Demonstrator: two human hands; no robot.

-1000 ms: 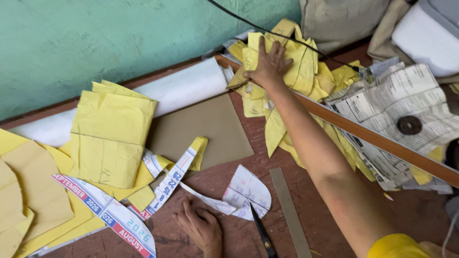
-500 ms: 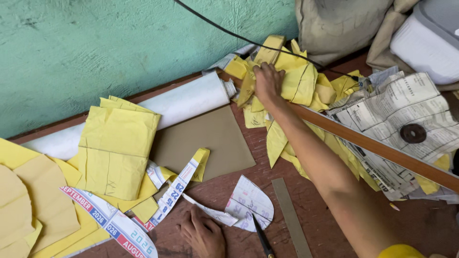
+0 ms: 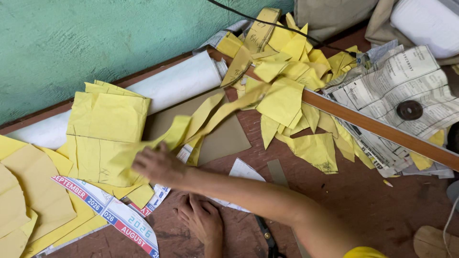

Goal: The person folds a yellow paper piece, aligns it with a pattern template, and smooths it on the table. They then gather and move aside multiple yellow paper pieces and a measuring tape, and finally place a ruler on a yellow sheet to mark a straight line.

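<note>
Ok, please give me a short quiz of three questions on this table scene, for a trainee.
1. True or false: the left hand lies flat on the table.
2. What does the right hand hold? A) scissors B) a yellow strip C) a white roll
3. Fill in: yellow scraps partly cover a long wooden ___.
Key: 1 true; 2 B; 3 stick.

Folded paper stack (image 3: 107,129) left of cardboard sheet (image 3: 222,138), scrap heap (image 3: 287,81) behind, scissors (image 3: 267,236) in front.
</note>
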